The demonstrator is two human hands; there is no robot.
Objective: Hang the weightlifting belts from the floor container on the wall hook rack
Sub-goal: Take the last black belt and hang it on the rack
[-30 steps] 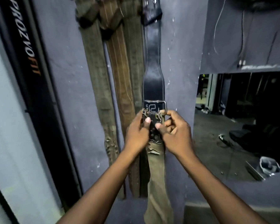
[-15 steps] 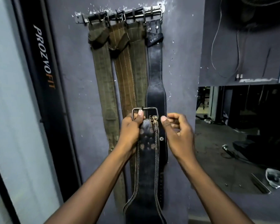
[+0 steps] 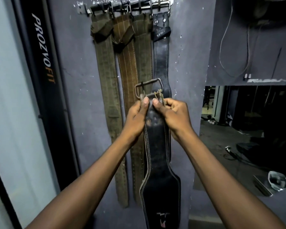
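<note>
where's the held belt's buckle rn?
Head view, centre: the metal buckle sits above both thumbs, over the hanging black leather belt, well below the hook rack.

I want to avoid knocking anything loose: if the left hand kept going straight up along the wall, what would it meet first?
Probably the held belt's buckle just above the left hand, then the brown hanging belt; depth is unclear.

Two bare forearms, uncovered from frame edge to wrist (no sleeve edge in view). Left hand point(image 3: 136, 118) and right hand point(image 3: 175, 116) both bare: ungloved, unringed on the visible fingers. Short, pale, trimmed nails on both thumbs. Wrists plain, free of watch or band. Slim forearms, widening toward the bottom corners of the wide-angle view, slightly blurred at the edges.
</note>
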